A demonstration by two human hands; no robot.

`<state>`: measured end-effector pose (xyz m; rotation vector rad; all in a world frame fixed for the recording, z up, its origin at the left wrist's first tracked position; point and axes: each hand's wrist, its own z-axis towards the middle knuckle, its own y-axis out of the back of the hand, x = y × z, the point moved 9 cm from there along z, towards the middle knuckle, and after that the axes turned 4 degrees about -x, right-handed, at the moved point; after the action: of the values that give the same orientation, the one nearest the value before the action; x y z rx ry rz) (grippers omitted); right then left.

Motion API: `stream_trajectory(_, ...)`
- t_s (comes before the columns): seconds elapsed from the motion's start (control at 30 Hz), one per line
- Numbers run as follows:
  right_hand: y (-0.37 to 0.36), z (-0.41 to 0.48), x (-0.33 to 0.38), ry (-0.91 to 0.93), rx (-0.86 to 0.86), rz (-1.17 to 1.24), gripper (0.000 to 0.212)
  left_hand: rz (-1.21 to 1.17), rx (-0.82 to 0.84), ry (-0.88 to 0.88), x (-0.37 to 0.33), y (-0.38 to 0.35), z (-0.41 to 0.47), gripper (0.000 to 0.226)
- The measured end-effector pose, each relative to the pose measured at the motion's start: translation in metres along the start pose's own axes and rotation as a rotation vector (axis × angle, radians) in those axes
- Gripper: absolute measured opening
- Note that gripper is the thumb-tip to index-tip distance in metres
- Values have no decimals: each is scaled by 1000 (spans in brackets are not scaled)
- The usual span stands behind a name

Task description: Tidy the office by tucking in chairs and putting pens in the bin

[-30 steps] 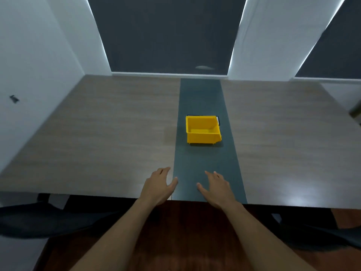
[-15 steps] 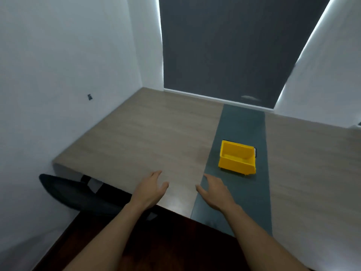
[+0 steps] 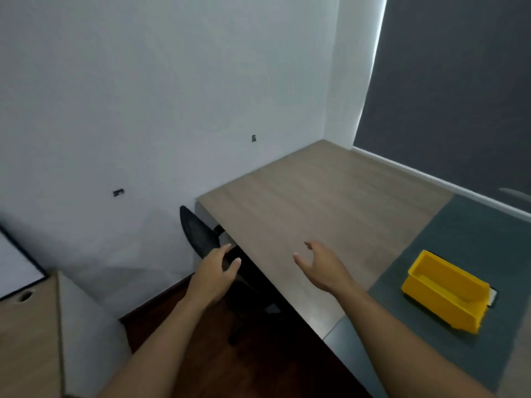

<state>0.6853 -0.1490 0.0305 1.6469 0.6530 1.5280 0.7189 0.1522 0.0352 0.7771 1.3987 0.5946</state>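
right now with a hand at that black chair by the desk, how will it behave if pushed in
The black chair probably rolls easily: a caster-like foot shows on smooth dark floor. Its thin backrest may flex under the left hand. Pushed high, it could swivel.

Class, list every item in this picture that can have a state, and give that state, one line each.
Black chair: backrest close against the table edge.
Yellow bin: upright, no pens visible inside.
Left hand: reaching to the chair back, fingers curled.
Right hand: open above the table, holding nothing.
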Motion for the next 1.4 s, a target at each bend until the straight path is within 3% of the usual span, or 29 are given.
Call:
stream_trajectory(0.33,-79,-4,118,216,200,89,73,68,-241,270,106,94,-99,64)
stream_trajectory(0.43,-108,-12,164,299,251,93,67,50,-322,350,140,127,-131,65)
stream_trajectory(0.63,-172,-26,260,416,367,59,75,23,-398,460,219,192,-176,75)
stream_trajectory(1.03,-324,-26,453,471,451,77,67,6,-517,569,412,334,-211,59)
stream_trajectory(1.4,-432,-26,571,468,518,77,69,-57,-568,630,541,431,-221,55)
